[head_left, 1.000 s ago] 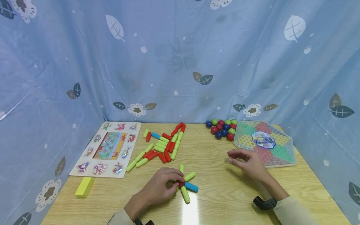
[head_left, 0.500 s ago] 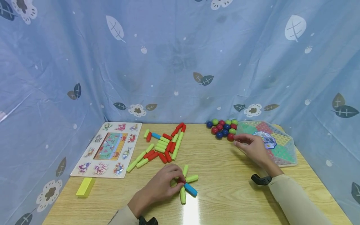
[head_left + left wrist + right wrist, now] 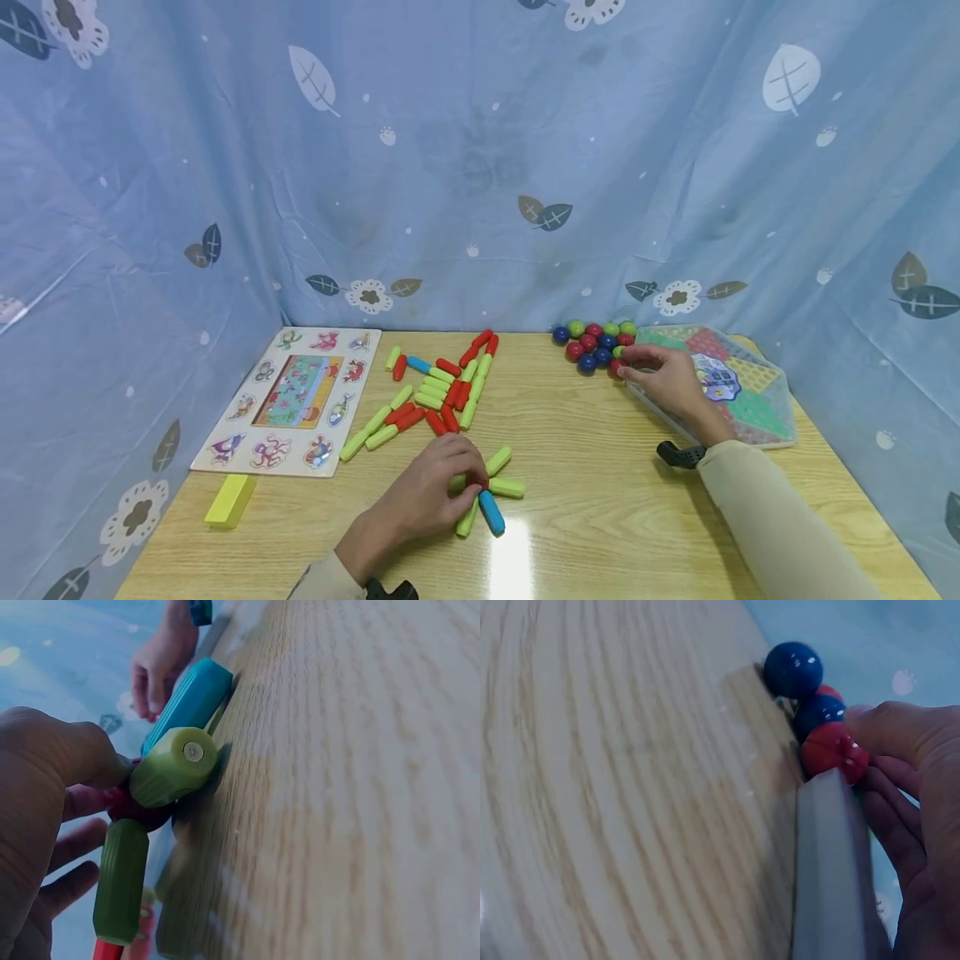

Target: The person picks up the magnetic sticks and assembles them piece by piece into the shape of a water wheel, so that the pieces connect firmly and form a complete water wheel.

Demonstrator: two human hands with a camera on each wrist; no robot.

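Observation:
My left hand (image 3: 431,492) holds a toy build by its dark red ball (image 3: 142,811) between thumb and fingers. Several green rods (image 3: 498,461) and one blue rod (image 3: 492,512) stick out from the ball like spokes, low over the table. At the back right, my right hand (image 3: 663,379) reaches to the edge of a cluster of balls. Its thumb and fingertips are right at a red ball (image 3: 831,754) and a green ball (image 3: 618,352); I cannot tell whether they grip one. Two blue balls (image 3: 793,670) show beside the red one in the right wrist view.
A clear-lidded Chinese checkers box (image 3: 757,408) lies under and beside my right hand. Red, green and blue rods (image 3: 433,390) form a figure at the back middle. A sea-animal puzzle board (image 3: 315,458) and a yellow block (image 3: 231,501) are on the left; cloth hangs behind.
My right hand has moved left and away from me to the balls. The rod build has turned clockwise in my left hand, its blue rod now pointing toward me.

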